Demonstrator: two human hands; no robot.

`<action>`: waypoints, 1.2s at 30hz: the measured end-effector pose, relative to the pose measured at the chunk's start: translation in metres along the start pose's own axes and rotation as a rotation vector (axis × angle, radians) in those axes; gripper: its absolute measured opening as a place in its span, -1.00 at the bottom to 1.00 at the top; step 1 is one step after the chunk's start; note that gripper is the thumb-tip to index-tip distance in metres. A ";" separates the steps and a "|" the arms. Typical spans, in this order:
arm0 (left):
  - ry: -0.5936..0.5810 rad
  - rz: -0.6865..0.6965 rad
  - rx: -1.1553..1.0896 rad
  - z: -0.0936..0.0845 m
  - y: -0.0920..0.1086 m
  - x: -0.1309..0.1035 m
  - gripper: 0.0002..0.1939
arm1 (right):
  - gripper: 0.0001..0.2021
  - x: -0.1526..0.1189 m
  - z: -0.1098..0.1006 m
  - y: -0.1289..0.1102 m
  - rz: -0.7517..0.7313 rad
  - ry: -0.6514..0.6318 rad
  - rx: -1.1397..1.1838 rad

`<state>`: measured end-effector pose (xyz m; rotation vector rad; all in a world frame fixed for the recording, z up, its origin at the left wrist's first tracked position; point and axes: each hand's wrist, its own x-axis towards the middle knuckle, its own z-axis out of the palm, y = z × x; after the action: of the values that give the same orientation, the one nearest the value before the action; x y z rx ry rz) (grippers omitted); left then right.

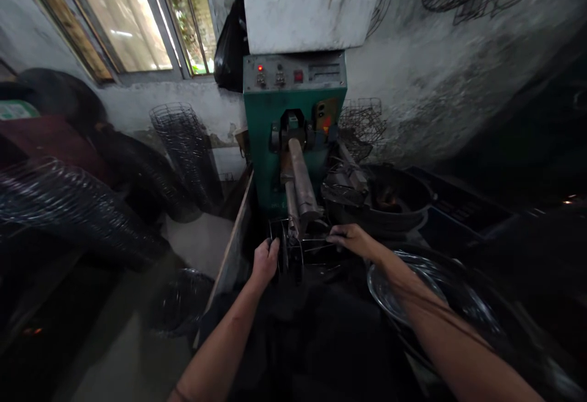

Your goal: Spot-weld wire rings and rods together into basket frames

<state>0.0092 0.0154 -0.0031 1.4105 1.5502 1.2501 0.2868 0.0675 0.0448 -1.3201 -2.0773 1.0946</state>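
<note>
The dark-clothed lap [316, 341] is nearest, with wire rings [373, 295] at right, seemingly within easy reach. The left hand [266, 258], fingers pinching a wire frame [285, 252], apparently steadies it at the tips of 2 metal arms [304, 178]; the right hand [352, 238], fingers pinching a thin wire [314, 241], seemingly aligns it there. The green machine [262, 120] stands beyond.

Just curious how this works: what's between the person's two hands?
Between the left hand and right hand, the head view shows thin wires and the end of a metal bar.
</note>
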 end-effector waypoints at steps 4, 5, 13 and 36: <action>-0.027 0.001 -0.017 0.000 0.001 0.000 -0.64 | -0.65 -0.001 0.000 -0.007 0.065 0.007 -0.010; -0.024 0.006 -0.019 0.000 0.001 0.000 -0.64 | -0.66 -0.001 0.000 -0.009 0.082 0.008 -0.012; -0.030 0.020 -0.038 -0.001 0.002 0.000 -0.65 | -0.68 -0.002 0.000 -0.012 0.131 0.003 -0.039; -0.032 0.019 -0.091 -0.002 0.003 0.001 -0.65 | -0.63 0.001 0.000 -0.008 0.100 0.013 -0.001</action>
<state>0.0078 0.0153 0.0006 1.3839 1.4437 1.2866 0.2815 0.0667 0.0510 -1.4417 -2.0217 1.1234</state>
